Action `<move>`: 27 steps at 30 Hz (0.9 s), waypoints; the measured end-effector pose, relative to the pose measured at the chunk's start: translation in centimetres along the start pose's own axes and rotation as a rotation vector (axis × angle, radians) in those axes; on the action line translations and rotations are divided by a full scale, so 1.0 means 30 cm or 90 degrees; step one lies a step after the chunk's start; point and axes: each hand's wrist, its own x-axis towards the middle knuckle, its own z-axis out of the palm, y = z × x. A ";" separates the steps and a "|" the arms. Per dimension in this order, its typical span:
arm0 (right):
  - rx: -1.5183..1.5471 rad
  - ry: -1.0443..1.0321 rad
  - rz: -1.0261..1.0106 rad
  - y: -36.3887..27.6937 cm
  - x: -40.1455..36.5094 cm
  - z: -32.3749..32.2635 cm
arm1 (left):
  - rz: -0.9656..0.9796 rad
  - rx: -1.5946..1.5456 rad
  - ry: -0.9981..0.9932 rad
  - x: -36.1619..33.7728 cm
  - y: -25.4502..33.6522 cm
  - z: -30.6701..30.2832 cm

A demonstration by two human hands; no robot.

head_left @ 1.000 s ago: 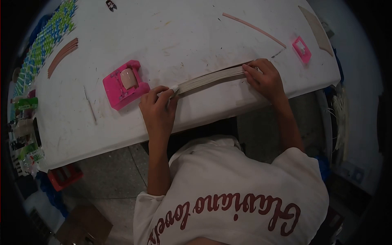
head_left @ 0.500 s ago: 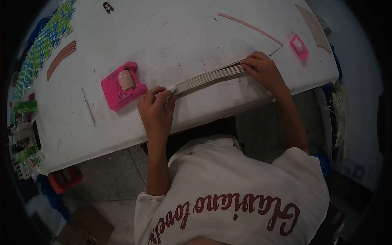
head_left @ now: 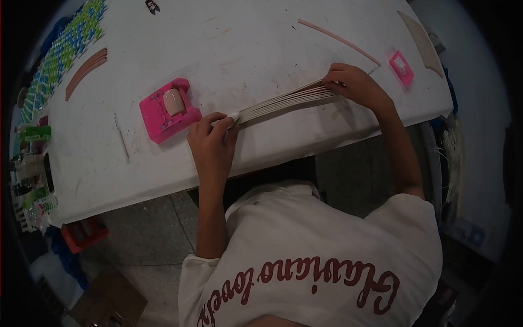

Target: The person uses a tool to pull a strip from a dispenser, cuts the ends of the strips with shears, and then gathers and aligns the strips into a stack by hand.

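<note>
A stack of long, thin, pale strips lies near the table's front edge, slightly bowed, with its layered edges facing me. My left hand is closed on its left end, where a small white piece shows by the fingertips; what that piece is I cannot make out. At the other end, my right hand pinches the top strip, and a dark gap parts it from the strips below. Left of the stack, close to my left hand, stands a pink holder with a glossy beige rounded piece in it.
On the white table lie brown curved strips, a long pinkish strip, a thin pen-like tool and a small pink tray with white bits. Bottles crowd the left edge.
My right hand has moved slightly right and up, and the gap under the top strip looks wider. My left hand keeps its grip. The whole view has shifted a little.
</note>
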 end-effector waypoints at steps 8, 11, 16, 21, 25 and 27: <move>-0.078 0.038 -0.066 0.015 0.004 0.027 | 0.014 0.010 -0.006 0.002 0.005 -0.007; -0.173 0.081 -0.132 0.016 0.005 0.029 | 0.016 0.016 -0.004 0.002 0.003 -0.005; -0.233 0.215 -0.135 0.018 -0.022 -0.063 | 0.014 0.014 -0.002 0.002 0.005 -0.002; -0.205 0.337 -0.039 0.232 -0.069 -0.158 | 0.010 0.018 -0.001 0.005 0.010 -0.003; -0.232 0.317 0.098 0.424 -0.113 -0.126 | 0.006 0.016 0.000 0.004 0.009 -0.002; -0.302 0.284 0.126 0.440 -0.110 -0.083 | 0.008 0.014 0.002 0.004 0.010 -0.003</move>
